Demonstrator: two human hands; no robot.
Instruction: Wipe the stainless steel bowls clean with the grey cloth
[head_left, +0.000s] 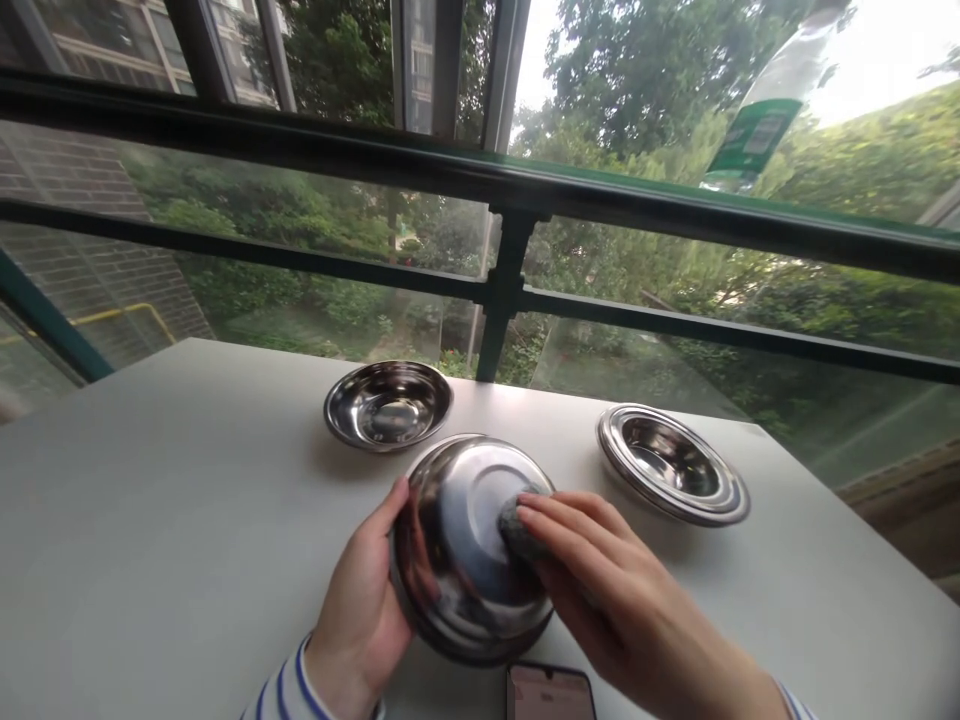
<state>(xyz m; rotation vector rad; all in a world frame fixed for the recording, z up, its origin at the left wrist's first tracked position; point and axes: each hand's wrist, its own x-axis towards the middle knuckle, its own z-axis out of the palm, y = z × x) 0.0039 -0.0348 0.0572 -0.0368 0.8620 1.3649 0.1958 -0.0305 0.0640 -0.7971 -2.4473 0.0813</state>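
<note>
Tilted over the white table is a shiny steel bowl (465, 545), its outer base turned up toward me. My left hand (364, 590) grips it by the left rim, thumb along the edge and fingers underneath. My right hand (607, 580) is closed around a grey scouring pad (521, 530), pressed against the bowl's base on its right side. Most of the pad is hidden under the fingers. Behind the held bowl, to the left, another steel bowl (390, 408) stands open side up.
Stacked steel bowls (671, 465) with wide rims sit at the right of the white table (187, 520). A phone (551, 692) lies at the near edge. Beyond the table runs a dark green railing (510, 260) with glass, and a green-labelled plastic bottle (757, 130) stands on its ledge.
</note>
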